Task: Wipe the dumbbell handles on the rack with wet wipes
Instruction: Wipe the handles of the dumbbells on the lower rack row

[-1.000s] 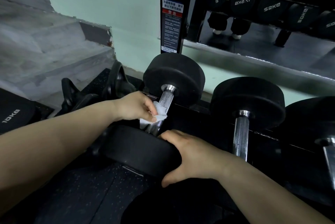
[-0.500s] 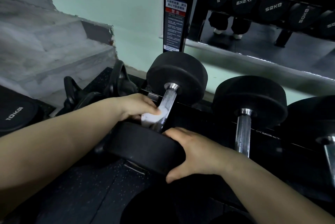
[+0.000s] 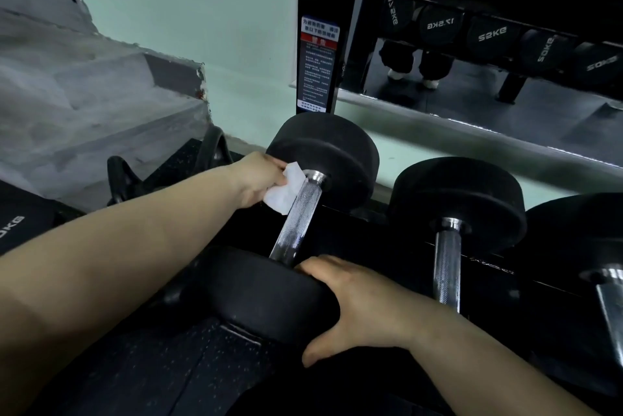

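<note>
A black dumbbell lies on the rack with its knurled chrome handle (image 3: 296,220) running from the near head (image 3: 256,294) up to the far head (image 3: 337,152). My left hand (image 3: 259,179) holds a white wet wipe (image 3: 286,189) against the handle's far end, just below the far head. My right hand (image 3: 364,307) grips the rim of the near head, fingers over its top and thumb below. A second dumbbell's handle (image 3: 446,264) stands to the right, untouched.
A third dumbbell (image 3: 600,247) sits at the right edge. The rack upright with a warning label (image 3: 317,65) rises behind. A mirror (image 3: 488,85) reflects more dumbbells and a person's legs. Kettlebells (image 3: 121,176) and grey steps (image 3: 84,105) lie to the left.
My left hand slid the wipe up the handle from near the lower head to the far end. My right hand kept its grip on the near head.
</note>
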The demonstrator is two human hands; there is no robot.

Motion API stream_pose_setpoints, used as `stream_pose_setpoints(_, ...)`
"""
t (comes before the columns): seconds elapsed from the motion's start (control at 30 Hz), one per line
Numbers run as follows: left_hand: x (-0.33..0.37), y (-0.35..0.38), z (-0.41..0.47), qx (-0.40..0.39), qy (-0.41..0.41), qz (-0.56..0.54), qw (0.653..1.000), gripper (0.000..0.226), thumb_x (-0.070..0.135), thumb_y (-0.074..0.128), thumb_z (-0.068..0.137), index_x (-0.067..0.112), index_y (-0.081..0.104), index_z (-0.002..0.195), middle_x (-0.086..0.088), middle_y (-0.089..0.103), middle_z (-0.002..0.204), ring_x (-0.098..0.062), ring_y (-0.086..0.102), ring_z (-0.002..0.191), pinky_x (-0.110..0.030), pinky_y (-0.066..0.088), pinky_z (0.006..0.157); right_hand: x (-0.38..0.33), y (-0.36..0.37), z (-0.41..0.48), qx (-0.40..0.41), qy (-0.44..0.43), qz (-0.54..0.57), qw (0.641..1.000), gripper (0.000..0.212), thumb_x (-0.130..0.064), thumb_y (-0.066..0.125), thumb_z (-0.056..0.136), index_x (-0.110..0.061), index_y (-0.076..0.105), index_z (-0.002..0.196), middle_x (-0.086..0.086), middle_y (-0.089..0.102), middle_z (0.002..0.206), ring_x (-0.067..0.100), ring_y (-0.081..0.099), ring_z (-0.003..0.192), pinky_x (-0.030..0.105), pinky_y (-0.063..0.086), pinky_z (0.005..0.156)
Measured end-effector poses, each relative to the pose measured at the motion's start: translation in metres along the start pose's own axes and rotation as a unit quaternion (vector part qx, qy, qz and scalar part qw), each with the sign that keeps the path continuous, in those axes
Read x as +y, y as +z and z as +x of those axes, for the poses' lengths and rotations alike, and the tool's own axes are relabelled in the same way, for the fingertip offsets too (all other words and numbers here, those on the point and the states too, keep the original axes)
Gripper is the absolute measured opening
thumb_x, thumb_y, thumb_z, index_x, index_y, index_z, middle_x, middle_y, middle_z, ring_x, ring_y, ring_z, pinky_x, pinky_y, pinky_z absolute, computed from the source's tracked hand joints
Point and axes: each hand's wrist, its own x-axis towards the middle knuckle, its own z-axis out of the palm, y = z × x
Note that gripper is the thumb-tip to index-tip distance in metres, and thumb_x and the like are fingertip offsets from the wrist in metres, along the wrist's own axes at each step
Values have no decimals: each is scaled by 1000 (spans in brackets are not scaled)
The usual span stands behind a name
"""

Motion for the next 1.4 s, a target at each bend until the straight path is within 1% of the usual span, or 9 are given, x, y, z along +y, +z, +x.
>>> stream_pose_setpoints(0.13,-16,-6,-10,-68,-33,33,997,37,-21,32,85,5,56,74,-4,63,59,-10,63,54,-15,51,51,0,-1,0,0,-3,4,1000,82,-39,81,59,-28,38,127,-8,45,126,9,43,117,24,36,100)
stream_pose_setpoints(0.33,-28,-12,-9,-145,-82,-56,984,38,-20,26,84,2,56,90,-11,63,77,-10,67,52,-19,55,51,-1,-3,-1,-14,3,8,1000,84,-40,80,60,-32,34,130,-12,42,128,7,40,119,25,36,103)
stream_pose_setpoints(0.47,-18,2,9,-93,-38,-113,989,33,-19,29,86,5,51,80,-2,64,55,-6,62,44,-15,51,45,1,-2,0,-12,4,-5,1000,84,-42,79,59,-31,35,130,-10,44,126,8,41,118,24,36,102)
stream_pose_setpoints(0.67,-47,-6,-8,-212,-108,-22,971,43,-21,24,82,4,55,97,-6,67,64,-12,66,52,-18,53,52,0,-3,-1,-8,-8,10,1000,78,-40,79,60,-30,39,126,-11,44,127,7,41,117,22,36,100)
stream_pose_setpoints(0.87,-40,-3,13,-129,-56,-133,981,40,-17,22,87,8,48,103,-9,57,80,-9,64,49,-19,52,49,0,-2,-1,-5,-3,2,1000,78,-42,79,58,-30,40,125,-10,47,122,9,44,114,25,38,100)
stream_pose_setpoints(1.07,-59,-15,1,-267,-70,96,956,34,-9,50,68,10,61,94,0,69,69,-10,64,60,-18,51,60,0,-3,-2,-10,-6,12,1000,78,-43,79,60,-30,40,126,-11,45,127,8,42,118,24,37,101)
stream_pose_setpoints(1.17,-55,-20,1,-172,-28,176,969,27,-13,47,84,11,59,89,8,64,57,2,55,47,-11,43,52,0,-1,-2,-16,-3,-2,1000,82,-45,78,60,-29,37,129,-9,44,128,10,41,120,27,37,103)
stream_pose_setpoints(1.3,-29,-23,-1,114,178,152,965,28,-13,49,85,10,59,99,18,60,61,15,52,47,2,38,52,1,-1,-3,-8,-7,-16,1000,79,-46,77,60,-29,38,126,-8,46,124,12,44,117,30,38,101)
stream_pose_setpoints(1.4,-9,-8,-5,49,284,209,935,28,-11,57,81,12,65,97,22,65,65,17,56,59,1,42,64,1,-2,-2,-9,-9,-31,999,80,-48,76,60,-29,37,128,-8,45,125,12,43,118,29,38,101)
